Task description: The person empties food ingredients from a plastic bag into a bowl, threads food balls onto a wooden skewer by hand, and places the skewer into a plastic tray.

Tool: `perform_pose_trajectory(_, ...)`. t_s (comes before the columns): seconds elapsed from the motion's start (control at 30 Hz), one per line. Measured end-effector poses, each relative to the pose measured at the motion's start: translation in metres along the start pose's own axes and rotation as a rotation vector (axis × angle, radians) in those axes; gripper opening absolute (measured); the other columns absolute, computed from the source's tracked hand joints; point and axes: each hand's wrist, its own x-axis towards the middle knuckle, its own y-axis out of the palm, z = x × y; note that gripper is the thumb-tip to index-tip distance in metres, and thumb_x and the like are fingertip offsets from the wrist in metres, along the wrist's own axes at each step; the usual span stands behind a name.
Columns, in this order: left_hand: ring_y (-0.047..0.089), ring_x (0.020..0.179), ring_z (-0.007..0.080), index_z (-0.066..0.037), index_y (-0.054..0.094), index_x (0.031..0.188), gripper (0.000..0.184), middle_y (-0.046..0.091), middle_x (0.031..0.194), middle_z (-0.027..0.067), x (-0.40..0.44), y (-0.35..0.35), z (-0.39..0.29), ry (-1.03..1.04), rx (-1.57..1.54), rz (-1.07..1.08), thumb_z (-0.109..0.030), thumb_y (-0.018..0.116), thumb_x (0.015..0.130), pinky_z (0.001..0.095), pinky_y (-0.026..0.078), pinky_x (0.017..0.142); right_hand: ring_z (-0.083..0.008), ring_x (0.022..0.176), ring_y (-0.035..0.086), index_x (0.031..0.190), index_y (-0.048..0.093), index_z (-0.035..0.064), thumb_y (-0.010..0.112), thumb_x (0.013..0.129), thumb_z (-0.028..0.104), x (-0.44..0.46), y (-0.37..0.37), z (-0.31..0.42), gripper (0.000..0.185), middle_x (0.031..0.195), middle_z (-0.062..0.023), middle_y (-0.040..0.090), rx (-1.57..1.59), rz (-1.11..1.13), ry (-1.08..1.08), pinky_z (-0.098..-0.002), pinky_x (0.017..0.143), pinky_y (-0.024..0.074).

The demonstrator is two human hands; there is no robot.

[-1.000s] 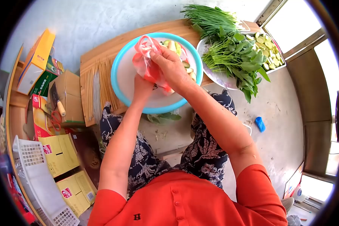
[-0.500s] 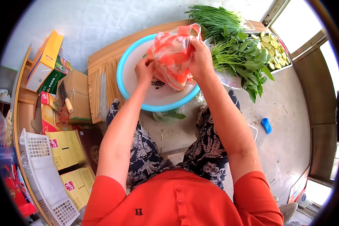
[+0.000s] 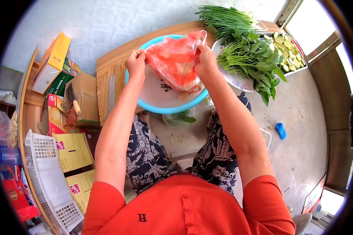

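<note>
A red and white striped plastic bag [image 3: 171,58] is stretched between my hands above a white basin with a light blue rim [image 3: 166,109]. My left hand [image 3: 136,63] pinches the bag's left edge, fingers closed. On the other side my right hand [image 3: 206,62] is closed round the bag near its handle. Pale pieces show at the bag's lower end, low over the basin floor; I cannot make out what they are. A dark printed mark lies on the basin floor beneath the bag.
Wooden skewers [image 3: 117,84] lie left of the basin on the wooden table [image 3: 153,34]. Leafy greens [image 3: 255,58], long green stalks [image 3: 223,21] and a tray of sliced green vegetable [image 3: 288,53] are at right. Boxes, scissors [image 3: 71,118] and a knife [image 3: 75,103] are at left.
My left hand has moved left and up, pulling the bag's edge wide. The bag is now spread out and tilted, with pale pieces showing at its lower end.
</note>
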Motion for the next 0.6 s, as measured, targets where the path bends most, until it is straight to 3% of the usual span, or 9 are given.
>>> perform_pose_trajectory(0.13,0.057,0.065,0.0099,-0.001,0.06,0.087,0.006,0.061,0.079,0.0041,-0.001,0.011,-0.024,-0.009,-0.011,0.026,-0.004,0.055,0.087,0.0247,0.049,0.06,-0.0259,0.091,0.061,0.11,0.052,-0.0019,0.04,0.092,0.006,0.001,-0.004,0.0,0.024,0.104,-0.0139,0.061,-0.189,0.002,0.057,-0.0406,0.084,0.0507)
perform_pose_trajectory(0.33,0.055,0.064,0.0081,-0.001,0.061,0.084,0.006,0.061,0.076,0.0026,-0.003,0.019,-0.066,0.146,0.011,0.073,-0.004,0.057,0.087,0.0233,0.047,0.059,-0.0281,0.095,0.061,0.113,0.052,-0.0013,0.04,0.091,0.004,-0.001,-0.005,0.001,0.026,0.105,-0.0149,0.061,-0.156,0.107,0.074,-0.0433,0.085,0.0517)
perform_pose_trajectory(0.6,0.055,0.064,0.0088,-0.001,0.062,0.084,0.005,0.061,0.074,0.0018,-0.003,0.032,-0.096,0.217,0.037,0.058,-0.004,0.058,0.084,0.0244,0.048,0.061,-0.0263,0.098,0.06,0.117,0.05,-0.001,0.045,0.086,0.007,-0.003,-0.007,0.0,0.032,0.109,-0.0154,0.059,-0.266,0.225,0.038,-0.0401,0.086,0.0498)
